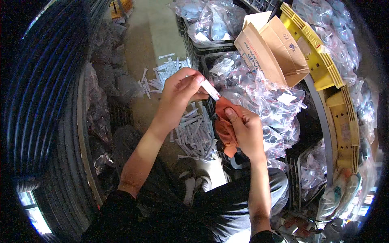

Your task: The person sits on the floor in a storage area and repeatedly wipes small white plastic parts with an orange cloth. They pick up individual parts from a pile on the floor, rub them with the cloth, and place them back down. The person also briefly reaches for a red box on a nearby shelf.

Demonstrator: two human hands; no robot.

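Between my hands is a small white glue tube with printing on it. My left hand pinches its upper end between thumb and fingers. An orange-red cloth is bunched in my right hand and wraps the tube's lower end. Below my hands a heap of similar tubes lies on the floor, partly in a clear bag. Beyond my left hand a second, looser pile of tubes is spread on the floor.
An open cardboard box bearing writing leans on clear bags of plastic fittings to the right. Yellow plastic bins stand beyond it. Coiled black pipe rises on the left. More bagged parts fill black crates at the back.
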